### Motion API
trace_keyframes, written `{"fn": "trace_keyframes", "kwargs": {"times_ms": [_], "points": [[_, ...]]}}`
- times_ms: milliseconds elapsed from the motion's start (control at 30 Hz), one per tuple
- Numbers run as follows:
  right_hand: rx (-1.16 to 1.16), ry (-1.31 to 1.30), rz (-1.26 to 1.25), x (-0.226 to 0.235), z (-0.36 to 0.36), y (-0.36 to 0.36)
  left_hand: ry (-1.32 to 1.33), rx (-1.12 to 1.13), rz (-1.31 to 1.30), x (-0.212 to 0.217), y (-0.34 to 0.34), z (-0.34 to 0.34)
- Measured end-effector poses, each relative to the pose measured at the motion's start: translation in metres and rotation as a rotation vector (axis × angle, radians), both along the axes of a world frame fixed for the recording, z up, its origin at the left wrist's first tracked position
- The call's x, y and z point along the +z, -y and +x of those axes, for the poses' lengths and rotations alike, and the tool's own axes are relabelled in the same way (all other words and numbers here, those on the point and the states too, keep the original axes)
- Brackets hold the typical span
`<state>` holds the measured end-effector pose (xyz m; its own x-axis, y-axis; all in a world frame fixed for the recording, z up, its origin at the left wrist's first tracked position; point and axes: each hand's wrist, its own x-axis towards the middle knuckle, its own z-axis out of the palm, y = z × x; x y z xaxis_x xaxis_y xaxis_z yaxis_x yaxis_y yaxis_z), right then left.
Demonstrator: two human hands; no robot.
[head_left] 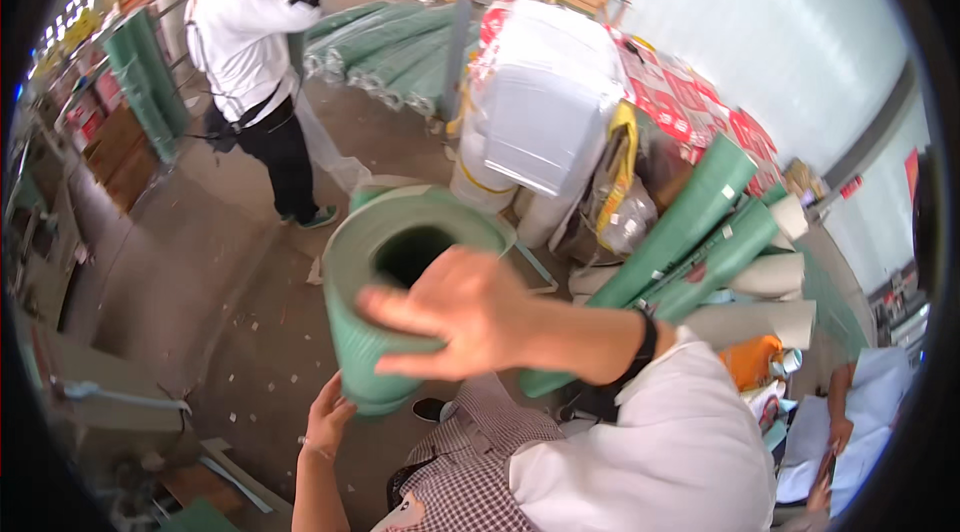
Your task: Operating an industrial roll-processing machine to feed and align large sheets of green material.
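Note:
A large green roll of sheet material (375, 352) stands upright before me, its pale layered end facing up around a dark hollow core. My right hand (450, 317) reaches across its top, somewhat blurred, with thumb and a finger spread over the near rim and side. The other fingers of that hand are partly hidden. Low on the roll's left side, my left hand (328, 419) rests its curled fingers against the green surface, steadying it. Part of that grip is out of sight behind the roll.
Several green and grey rolls (700, 222) lean at the right. A wrapped white stack (550, 92) stands beyond. Another person (245, 42) stands at the far left near plastic-wrapped green rolls (385, 47). A second person's hand (840, 432) shows at the right. Machinery (110, 402) occupies the lower left.

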<state>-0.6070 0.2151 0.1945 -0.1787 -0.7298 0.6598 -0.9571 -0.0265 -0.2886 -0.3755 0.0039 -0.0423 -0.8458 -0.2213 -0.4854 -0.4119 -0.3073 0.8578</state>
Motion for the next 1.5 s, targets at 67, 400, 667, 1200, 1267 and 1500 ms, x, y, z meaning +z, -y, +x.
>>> {"fn": "trace_keyframes", "kwargs": {"times_ms": [67,400,667,1200,1267,1500], "points": [[-0.202,-0.116,0.02,0.021,-0.04,-0.029,-0.032,-0.125,-0.079,0.017,-0.009,-0.042],[-1.136,-0.454,0.018,0.0,-0.181,-0.068,0.299,0.645,-0.139,-0.091,0.032,0.218],[0.815,0.166,1.164,-0.281,0.144,0.331,0.549,1.584,-0.124,-0.108,-0.047,0.381],[1.623,-0.354,0.721,-0.526,0.721,0.75,1.151,2.453,0.133,-0.069,-0.165,0.279],[1.619,-0.323,0.57,-0.59,0.648,0.736,1.099,2.431,0.145,-0.08,-0.142,0.301],[1.034,-0.156,1.874,-0.339,0.434,0.598,1.214,2.65,0.458,-0.189,-0.187,0.316]]}}
